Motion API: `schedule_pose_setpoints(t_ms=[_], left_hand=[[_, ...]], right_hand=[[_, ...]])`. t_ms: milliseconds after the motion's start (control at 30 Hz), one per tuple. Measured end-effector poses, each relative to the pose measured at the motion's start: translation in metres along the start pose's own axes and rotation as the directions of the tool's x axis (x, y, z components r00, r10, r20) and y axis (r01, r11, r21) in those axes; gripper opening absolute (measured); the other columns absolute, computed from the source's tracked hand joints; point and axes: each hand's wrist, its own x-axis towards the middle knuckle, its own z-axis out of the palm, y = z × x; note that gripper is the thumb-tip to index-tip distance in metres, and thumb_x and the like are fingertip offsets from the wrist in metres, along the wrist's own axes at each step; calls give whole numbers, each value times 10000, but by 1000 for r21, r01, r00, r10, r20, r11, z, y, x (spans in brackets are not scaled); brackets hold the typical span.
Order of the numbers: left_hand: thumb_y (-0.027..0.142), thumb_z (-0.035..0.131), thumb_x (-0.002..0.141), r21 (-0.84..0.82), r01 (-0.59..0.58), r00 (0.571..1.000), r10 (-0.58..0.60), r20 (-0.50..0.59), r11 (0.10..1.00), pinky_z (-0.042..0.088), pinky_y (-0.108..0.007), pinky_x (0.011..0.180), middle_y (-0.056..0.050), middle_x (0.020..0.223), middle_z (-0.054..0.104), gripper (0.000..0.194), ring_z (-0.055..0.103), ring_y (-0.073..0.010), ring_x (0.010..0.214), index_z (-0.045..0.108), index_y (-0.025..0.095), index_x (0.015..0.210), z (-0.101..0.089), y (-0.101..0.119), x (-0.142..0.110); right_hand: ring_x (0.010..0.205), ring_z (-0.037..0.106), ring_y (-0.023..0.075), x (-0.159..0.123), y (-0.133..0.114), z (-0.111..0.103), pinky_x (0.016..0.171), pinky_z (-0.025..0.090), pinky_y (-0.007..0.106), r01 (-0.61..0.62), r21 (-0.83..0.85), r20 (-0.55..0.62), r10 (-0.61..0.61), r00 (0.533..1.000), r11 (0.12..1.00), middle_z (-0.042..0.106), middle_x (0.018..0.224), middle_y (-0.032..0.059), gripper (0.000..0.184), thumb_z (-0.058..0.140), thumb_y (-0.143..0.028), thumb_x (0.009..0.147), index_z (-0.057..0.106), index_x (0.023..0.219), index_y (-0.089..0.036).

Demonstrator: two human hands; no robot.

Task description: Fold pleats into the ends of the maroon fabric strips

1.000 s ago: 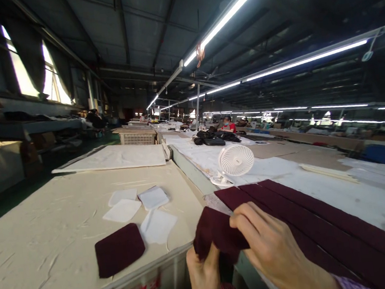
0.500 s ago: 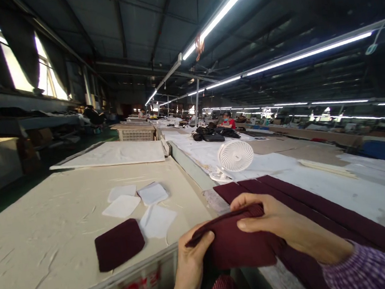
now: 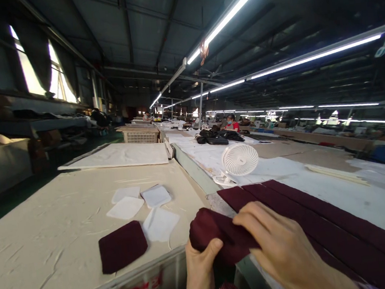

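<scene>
Between my hands, above the table's near edge, is a maroon fabric piece (image 3: 223, 233), bent and curled. My left hand (image 3: 201, 266) grips its left side, the thumb lying on the face toward me. Closed over its right part is my right hand (image 3: 281, 236), whose fingertips are partly hidden behind the cloth. Long maroon fabric strips (image 3: 326, 222) lie side by side under and beyond my right hand. On the cream-covered table at left rests another maroon piece (image 3: 123, 246) with cut corners, beside several white squares (image 3: 161, 222).
A small white fan (image 3: 239, 160) stands behind the strips. A white board (image 3: 120, 155) lies across the far part of the cream-covered table (image 3: 48, 216). Pale slats (image 3: 337, 174) lie on the right table. Farther back are black items (image 3: 214, 136) and a person in red (image 3: 232, 125).
The fabric piece has gone from a folded, flat shape to a curled one. My right hand has turned, its back now toward me. The view has shifted slightly.
</scene>
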Motion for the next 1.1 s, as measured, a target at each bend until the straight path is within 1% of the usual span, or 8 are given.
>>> schedule_pose_setpoints(t_ms=[67,267,433,633,800,900,967,1100], left_hand=[[346,760,625,59,5,1000,-5,4,998,510,-300,686,-53,734,709,273,634,-212,692,725,144,805,1,1,-2],[280,782,624,131,-5,995,-8,100,991,493,-249,700,-62,752,711,196,636,-195,745,736,142,755,-9,4,1],[348,783,606,-48,68,998,-67,22,997,503,-274,692,-49,745,703,257,637,-195,719,715,142,744,-5,-1,0],[295,795,589,158,-60,997,51,63,986,488,-247,647,-62,711,696,217,619,-191,692,738,123,709,-11,6,3],[306,777,628,-16,25,999,-25,20,1000,480,-249,622,-35,645,668,201,590,-156,615,727,140,730,-12,-3,4],[263,751,675,172,-64,992,45,115,983,469,-231,666,-48,717,701,159,600,-163,689,749,154,792,-17,-1,5],[273,738,698,211,-52,977,7,212,976,465,-237,704,-62,799,713,197,612,-178,752,750,159,859,-23,3,6],[462,738,662,110,83,887,-124,444,990,469,-278,710,-111,958,695,524,627,-239,834,680,159,1086,-28,16,5]], right_hand=[[776,616,216,-3,-2,2,664,519,330,148,-83,-72,-154,985,985,652,831,78,241,415,-123,841,638,917,-171],[649,635,168,0,5,-5,570,529,252,-261,204,155,232,960,944,661,744,25,87,536,-180,796,603,852,-176],[740,637,225,-5,-7,-8,635,533,333,250,-163,-92,-267,959,954,672,804,71,269,401,-95,818,628,934,-182],[651,650,161,-2,3,-9,573,543,243,-238,151,59,231,971,960,674,768,26,124,519,-171,788,596,885,-186],[801,652,220,-10,-5,-8,676,537,327,149,-92,-104,-158,982,985,684,876,59,319,428,-102,789,612,1026,-210],[814,665,206,-5,2,-11,702,543,303,-190,68,-13,192,981,979,693,928,54,272,502,-158,764,600,1013,-201],[850,663,232,2,12,-18,754,534,339,-416,111,155,398,904,903,693,973,79,299,570,-231,730,603,1022,-174],[919,634,276,10,29,-31,820,487,398,-444,54,364,397,843,894,660,1083,135,503,623,-266,695,568,1174,-123]])
